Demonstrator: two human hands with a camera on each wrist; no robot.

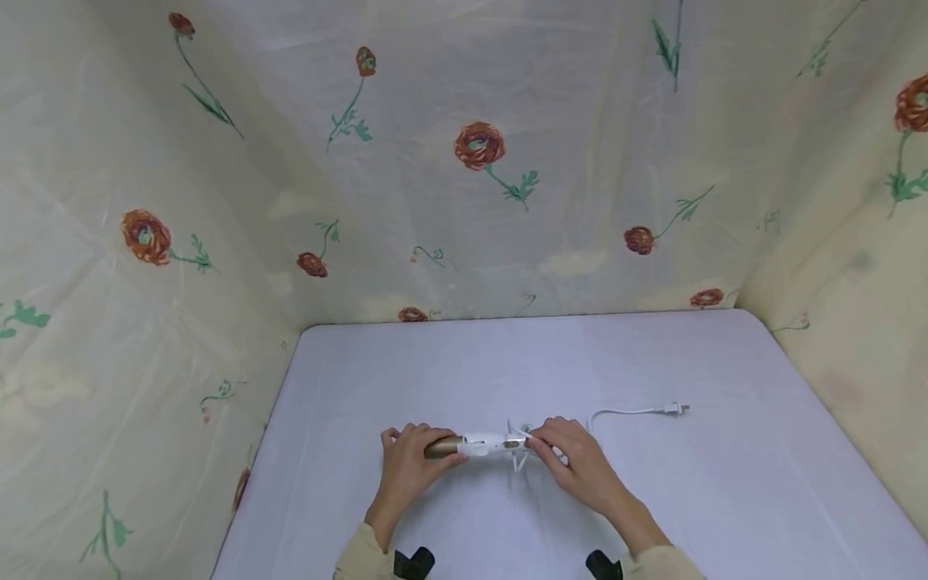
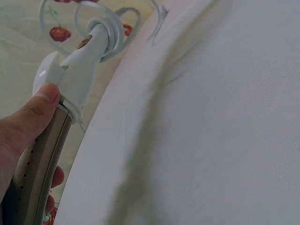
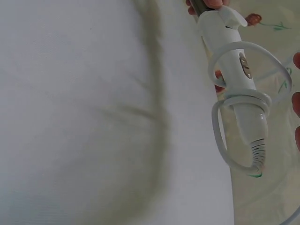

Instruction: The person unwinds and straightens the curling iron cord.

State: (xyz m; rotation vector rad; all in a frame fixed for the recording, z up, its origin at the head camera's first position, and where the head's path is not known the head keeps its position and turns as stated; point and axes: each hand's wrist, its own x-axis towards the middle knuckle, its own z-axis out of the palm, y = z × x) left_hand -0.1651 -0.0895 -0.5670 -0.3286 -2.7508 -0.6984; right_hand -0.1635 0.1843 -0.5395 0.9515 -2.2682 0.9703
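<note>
Curling iron [image 1: 482,444] held level above the surface between two hands

The iron lies crosswise before the person, clear of the surface, with its brown metallic barrel [image 2: 35,161] toward the person's left and its white handle [image 3: 228,70] toward the right. A row of small dark holes runs along the barrel. A white lever [image 3: 233,17] stands out where the handle meets the barrel, and a brown button [image 3: 245,65] is set into the handle farther along. The white cord [image 3: 246,100] is wound round the handle's rear part, with wide loops standing away from it.

The left hand [image 1: 415,463] grips the barrel, the thumb reaching to the white part beside the lever and fingertips showing on the far side. The right hand [image 1: 580,463] is at the corded end, its fingers bent inward among the loops; whether it pinches the cord or only touches it cannot be told.

Beyond the right hand, the cord's free end lies on the white surface [image 1: 449,362], ending in a two-pronged plug [image 1: 674,408]. Both arms wear a beige sleeve [image 1: 663,564], with a black piece [image 1: 415,564] beside each. Pale fabric [image 1: 565,258] printed with red-brown flowers on green stems hangs behind and at both sides.
</note>
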